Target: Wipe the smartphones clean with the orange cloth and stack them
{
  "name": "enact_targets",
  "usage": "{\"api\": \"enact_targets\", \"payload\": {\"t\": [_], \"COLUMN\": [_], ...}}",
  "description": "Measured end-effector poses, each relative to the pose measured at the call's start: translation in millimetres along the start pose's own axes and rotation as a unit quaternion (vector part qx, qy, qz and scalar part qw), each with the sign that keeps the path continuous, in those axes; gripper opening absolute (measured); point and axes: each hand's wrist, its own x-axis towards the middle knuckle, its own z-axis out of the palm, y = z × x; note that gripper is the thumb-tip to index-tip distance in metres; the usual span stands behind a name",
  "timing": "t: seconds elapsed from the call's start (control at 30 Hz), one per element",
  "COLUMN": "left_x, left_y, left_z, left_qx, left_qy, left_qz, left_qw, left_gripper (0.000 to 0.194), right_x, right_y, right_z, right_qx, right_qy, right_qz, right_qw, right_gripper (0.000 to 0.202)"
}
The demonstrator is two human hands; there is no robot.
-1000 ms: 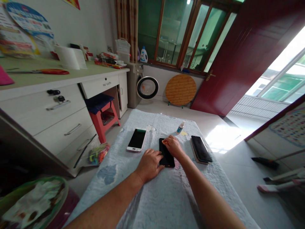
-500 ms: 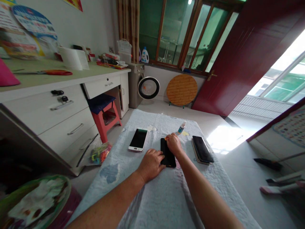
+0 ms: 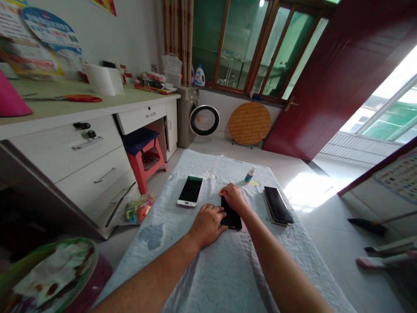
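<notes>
Two bare hands over one table (image 3: 224,278) draped in pale blue quilted cloth, centre of the frame; three dark-screened phones can be counted, listed left to right. One white-framed rectangular phone (image 3: 190,190) lies face up, left of centre. One left hand (image 3: 208,224) rests its fingertips on the left edge of one black rectangular phone (image 3: 232,218), its thumb apart from the fingers near the lower corner; whether this grip clamps the phone cannot be told. The black phone lies flat at the centre. One right hand (image 3: 233,198) covers its upper end, the grip drawn together on one small orange piece (image 3: 220,194). One small white plastic spray bottle (image 3: 249,175) with a blue label stands just beyond. At right, one glossy black phone (image 3: 279,205) lies on one thin pale slab (image 3: 269,213).

Partly hidden: the black phone's upper end and most of the orange piece, whose material is unclear; the bottle's lettering, too small to read; the slab, showing only its edge. Both forearms are cut off below.
</notes>
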Motion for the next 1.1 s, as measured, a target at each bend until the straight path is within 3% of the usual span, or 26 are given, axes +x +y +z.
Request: {"api": "enact_targets", "payload": {"t": [0.17, 0.3, 0.4, 0.73, 1.1], "left_x": [0, 0, 0, -1, -2], "left_y": [1, 2, 3, 4, 4], "left_z": [-1.3, -2.7, -1.9, 0.1, -0.4], "left_qx": [0.008, 0.008, 0.005, 0.020, 0.018], "left_qy": [0.003, 0.002, 0.000, 0.004, 0.008], "left_qz": [0.004, 0.012, 0.012, 0.005, 0.010], "left_qw": [1.000, 1.000, 1.000, 1.000, 1.000], "left_gripper": [0.032, 0.033, 0.033, 0.040, 0.032], "right_x": [-29, -42, -35, 16, -3], "right_y": [-2, 0, -1, 1, 52], "right_z": [-4, -5, -2, 5, -11], "right_qx": [0.039, 0.047, 0.031, -0.044, -0.047], "right_qy": [-0.051, -0.038, -0.029, -0.001, 0.044], "right_qz": [-0.093, -0.093, -0.089, 0.010, 0.065], "right_qw": [0.994, 0.994, 0.995, 0.999, 0.996], "right_gripper": [0.022, 0.021, 0.021, 0.026, 0.026]}}
